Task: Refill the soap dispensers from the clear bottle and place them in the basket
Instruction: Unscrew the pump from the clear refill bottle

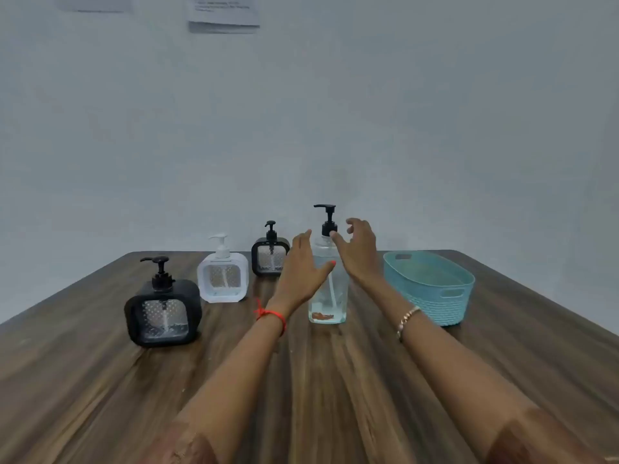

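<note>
A tall clear bottle point(327, 296) with a black pump stands upright mid-table, holding clear liquid. My left hand point(303, 267) is spread open at the bottle's left side, thumb against its front. My right hand point(360, 251) is open beside the bottle's neck, fingers curled near the pump collar, gripping nothing. Three square dispensers stand to the left: a black one point(163, 311) nearest, a white one point(222, 274) behind it, and a second black one point(269, 254) farthest back. A light blue basket point(432, 289) sits right of the bottle, with nothing visible inside.
The wooden table point(301, 380) runs back to a plain grey wall. Papers point(223, 15) hang on the wall high up. My forearms stretch across the table's near middle.
</note>
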